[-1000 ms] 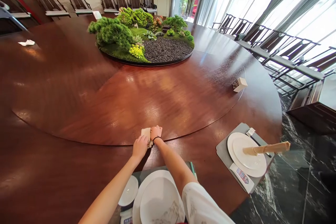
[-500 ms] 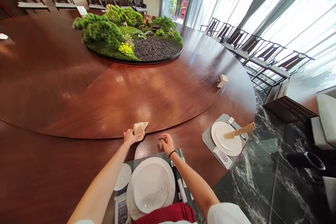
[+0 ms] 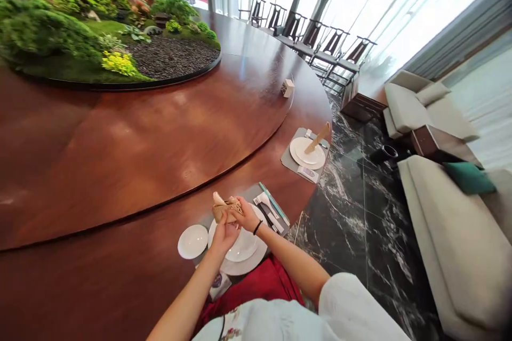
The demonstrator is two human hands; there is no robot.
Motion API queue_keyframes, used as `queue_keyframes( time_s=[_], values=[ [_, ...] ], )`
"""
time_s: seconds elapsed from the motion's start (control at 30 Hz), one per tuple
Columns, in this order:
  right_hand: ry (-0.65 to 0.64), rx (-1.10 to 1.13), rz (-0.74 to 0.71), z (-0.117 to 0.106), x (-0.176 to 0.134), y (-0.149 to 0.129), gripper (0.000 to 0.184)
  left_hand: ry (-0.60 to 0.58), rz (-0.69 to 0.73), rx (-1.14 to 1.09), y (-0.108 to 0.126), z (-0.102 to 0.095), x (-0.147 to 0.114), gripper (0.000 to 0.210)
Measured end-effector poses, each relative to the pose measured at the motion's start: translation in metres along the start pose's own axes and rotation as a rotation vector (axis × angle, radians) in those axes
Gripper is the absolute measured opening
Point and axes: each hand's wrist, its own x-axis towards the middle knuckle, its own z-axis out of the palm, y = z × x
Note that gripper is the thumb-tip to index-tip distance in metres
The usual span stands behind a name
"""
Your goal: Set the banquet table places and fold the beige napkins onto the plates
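A folded beige cloth napkin [image 3: 222, 210] is held between both hands, above the stacked white plates [image 3: 244, 262] of the nearest place setting. My left hand [image 3: 225, 234] grips it from below and in front. My right hand [image 3: 246, 214], with a black band at the wrist, closes on its right side. The plates are partly hidden by my hands. Left of them lies a small white dish [image 3: 192, 241]. To their right, a white spoon [image 3: 264, 202] and dark chopsticks rest on the grey placemat [image 3: 253, 192].
Farther right on the round wooden table [image 3: 160, 138] is another setting with a plate [image 3: 298, 152] and an upright rolled napkin [image 3: 318, 137]. A small white block [image 3: 287, 88] stands beyond. A miniature garden [image 3: 172, 58] fills the centre. Sofas [image 3: 452, 245] and chairs [image 3: 334, 45] surround the table.
The napkin has come off the table's inner edge toward me, over the plates. My right hand has joined my left on it. The view has swung right.
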Motion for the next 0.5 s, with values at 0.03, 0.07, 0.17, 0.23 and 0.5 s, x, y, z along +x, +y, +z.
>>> queue_keyframes(
  time_s=[0.03, 0.07, 0.17, 0.23, 0.5],
  values=[
    [-0.021, -0.026, -0.002, -0.005, -0.011, 0.000, 0.037, 0.003, -0.020, 0.034, 0.006, -0.007, -0.008, 0.024],
    [-0.045, -0.056, -0.005, -0.010, -0.022, 0.000, 0.035, 0.004, -0.023, 0.093, 0.015, -0.014, -0.014, 0.028],
    [-0.112, -0.181, -0.007, -0.022, -0.050, -0.003, 0.036, -0.061, 0.033, 0.516, 0.047, -0.020, -0.020, 0.047],
    [-0.130, -0.287, 0.007, -0.023, -0.061, -0.006, 0.037, -0.162, 0.116, 0.943, 0.066, -0.016, -0.015, 0.053],
    [-0.054, -0.687, 0.121, 0.027, -0.079, 0.019, 0.021, -0.816, 0.231, 2.063, 0.077, -0.020, 0.028, 0.014]
  ],
)
